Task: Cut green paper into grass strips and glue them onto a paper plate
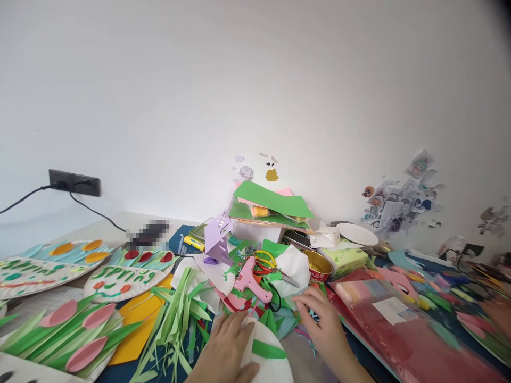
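My left hand (pixel 229 346) lies with stretched fingers over the left part of a white paper plate (pixel 275 369) at the bottom middle. A green paper strip (pixel 269 350) sits across that plate. To the plate's right, my right hand (pixel 323 327) is raised, fingers loosely bent and apart, with nothing visible in them. Just beyond both hands is a pink glue gun (pixel 252 282). Scissors with yellow handles (pixel 265 259) rest behind it. Left of my left hand lies a heap of thin green paper strips (pixel 175 314).
Finished plates with paper tulips (pixel 90 330) and "spring" lettering (pixel 123 279) stand at left. A red plastic package (pixel 415 330) lies at right. Behind are a gold-lined tin (pixel 319 266), a tissue pack (pixel 345 258) and stacked coloured paper (pixel 275 202) against the wall.
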{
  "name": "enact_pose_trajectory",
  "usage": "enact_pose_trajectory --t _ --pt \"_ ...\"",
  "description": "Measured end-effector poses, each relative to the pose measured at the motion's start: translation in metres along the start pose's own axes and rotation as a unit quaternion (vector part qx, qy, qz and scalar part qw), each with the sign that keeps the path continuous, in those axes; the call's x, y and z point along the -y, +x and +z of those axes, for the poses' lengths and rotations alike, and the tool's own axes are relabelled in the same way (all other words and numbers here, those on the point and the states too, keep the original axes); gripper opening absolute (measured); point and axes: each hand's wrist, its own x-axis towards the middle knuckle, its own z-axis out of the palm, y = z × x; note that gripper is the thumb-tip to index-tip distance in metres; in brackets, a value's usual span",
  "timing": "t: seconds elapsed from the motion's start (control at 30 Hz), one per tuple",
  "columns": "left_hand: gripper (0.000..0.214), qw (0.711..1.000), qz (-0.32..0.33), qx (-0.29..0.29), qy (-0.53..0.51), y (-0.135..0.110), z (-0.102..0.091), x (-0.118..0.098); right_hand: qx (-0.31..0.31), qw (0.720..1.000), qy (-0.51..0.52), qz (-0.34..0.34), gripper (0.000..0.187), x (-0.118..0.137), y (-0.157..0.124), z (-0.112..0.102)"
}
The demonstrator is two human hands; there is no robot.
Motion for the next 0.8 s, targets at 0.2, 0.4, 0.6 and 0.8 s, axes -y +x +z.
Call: enact_pose_trajectory --t 0.2,0.4,0.6,0.8 --pt "0.056 0.993 -0.054 -0.098 0.020 0.008 -0.007 0.000 0.111 0.994 0.005 0.018 0.006 0.002 0.024 0.007" --pt "0.051 0.986 -0.045 -0.159 0.011 0.010 -0.016 -0.006 0.262 0.963 -0.061 -0.003 0.046 0.020 0.001 0.031" --pt "0.037 0.986 -0.038 -0.163 -0.001 0.007 -0.018 -0.011 0.219 0.973 -0.065 0.037 0.024 0.023 -0.010 0.030" --pt "0.034 0.986 -0.041 -0.158 0.022 0.007 -0.016 -0.009 0.173 0.982 -0.025 0.066 0.011 0.014 0.003 0.018"
